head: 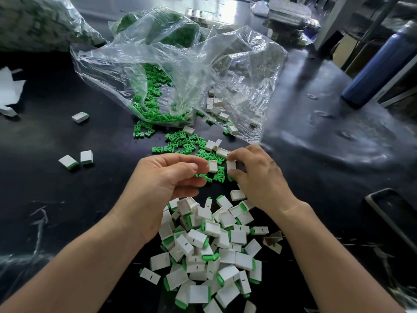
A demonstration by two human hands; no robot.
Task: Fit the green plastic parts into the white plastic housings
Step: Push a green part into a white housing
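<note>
Right hand (259,177) pinches a white housing (231,165) between thumb and forefinger over mid-surface, long axis running toward the far edge. Left hand (167,177) is curled, fingertips against a second housing (212,166) that lies the same way; grip or mere touch, cannot tell. Both sit above loose green parts (180,143), small, forked and matte, scattered on the glossy black surface (67,199). Toward the far edge a crumpled clear plastic bag (180,64) spills more green parts, and hollow white housings (216,107) lie under its right folds. At the near edge is a heap of assembled pieces (209,247), boxy white shells with green ends, pointing every way.
</note>
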